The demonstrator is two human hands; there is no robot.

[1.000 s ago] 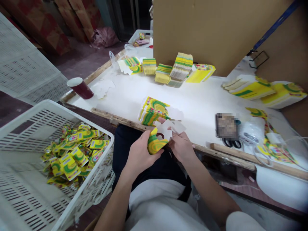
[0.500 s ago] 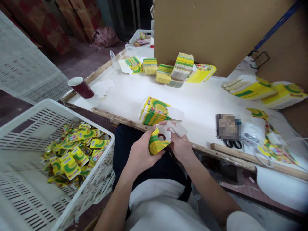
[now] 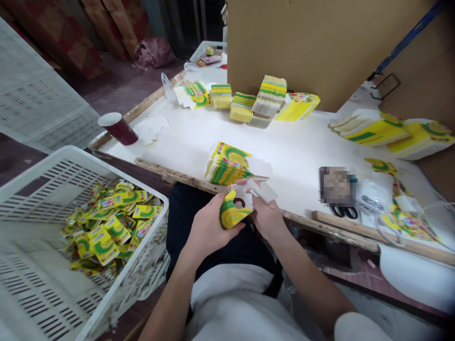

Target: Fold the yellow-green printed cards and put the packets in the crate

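Note:
A yellow and green printed card piece [image 3: 232, 214] is held in my left hand [image 3: 209, 227], fingers wrapped round its left side; a dark round spot shows at its middle. My right hand [image 3: 268, 217] pinches a white paper piece [image 3: 265, 191] against the card's right side. Both hands are close together over my lap at the table's front edge. Just beyond them a stack of yellow and green printed cards [image 3: 229, 163] lies on the white table [image 3: 295, 156], with a pointed metal tip [image 3: 260, 178] beside it.
At the left stands a white basket [image 3: 74, 154] with many small yellow packets [image 3: 106, 241]. A dark red cup [image 3: 122, 132] stands at the table's left. Card bundles [image 3: 268, 97] line the back, before a cardboard panel [image 3: 295, 47]. Black scissor handles [image 3: 344, 212] lie at the right.

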